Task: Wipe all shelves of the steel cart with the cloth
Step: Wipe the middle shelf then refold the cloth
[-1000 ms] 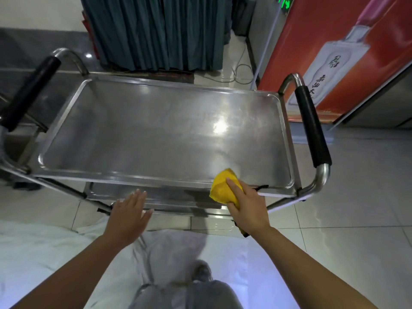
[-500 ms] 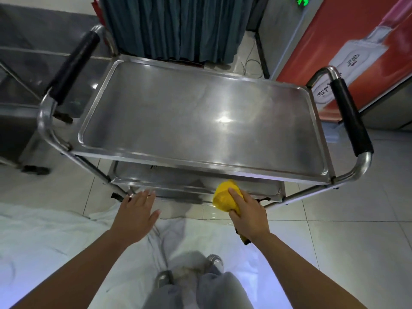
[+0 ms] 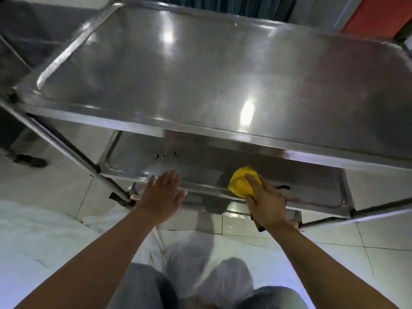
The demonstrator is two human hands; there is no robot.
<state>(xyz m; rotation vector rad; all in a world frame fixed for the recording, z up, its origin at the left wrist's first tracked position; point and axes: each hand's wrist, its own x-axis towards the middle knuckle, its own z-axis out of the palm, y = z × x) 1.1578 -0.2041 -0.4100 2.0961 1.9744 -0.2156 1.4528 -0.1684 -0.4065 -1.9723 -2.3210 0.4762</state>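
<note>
Right grip: the right hand is closed over the yellow cloth, with the fingers laid across its top and the bunched fabric protruding ahead of them.
Cloth position: the cloth lies on the middle shelf of the steel cart, at the near rim and right of centre. A dark strip shows just right of the hand; it may be part of the cloth, but blur prevents confirmation.
Left grip: the left hand is spread flat, palm down, fingers apart, holding nothing. It is positioned at the near rim of the middle shelf, left of the cloth and apart from it. Contact with the rim cannot be confirmed.
Middle shelf: a cluster of small dark specks lies on the surface, left of centre and behind the left hand.
Top shelf: the top shelf overhangs the middle shelf. Its surface is bare and carries bright light reflections.
Frame: a slanted steel leg runs down the left side of the cart.
Floor: pale floor tiles surround the cart. A white sheet covers the floor at the near left.
</note>
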